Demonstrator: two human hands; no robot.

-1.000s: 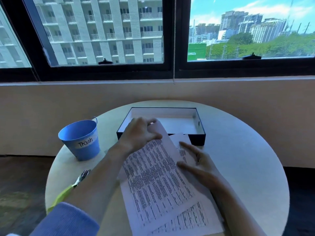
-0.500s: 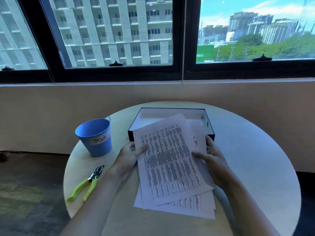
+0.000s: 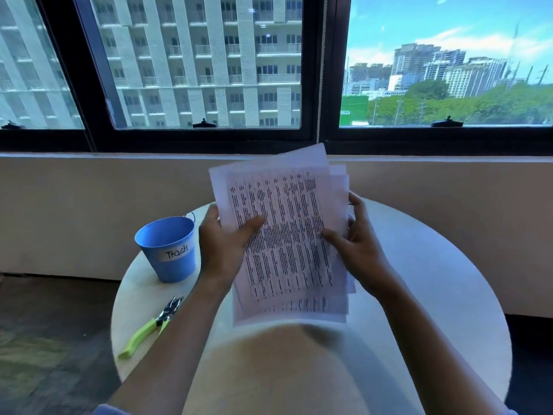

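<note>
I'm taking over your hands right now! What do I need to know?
Left hand: grips the left edge of the paper stack, thumb on the front.
Right hand: holds the right edge, thumb on the front.
Things: the stack is held up above the round table; its sheets sit unevenly. The blue Trash bucket and green-handled tool are on the table to the left.
Done: sheets gathered in hand.
Left: probably squaring the edges, then setting the stack down.
</note>
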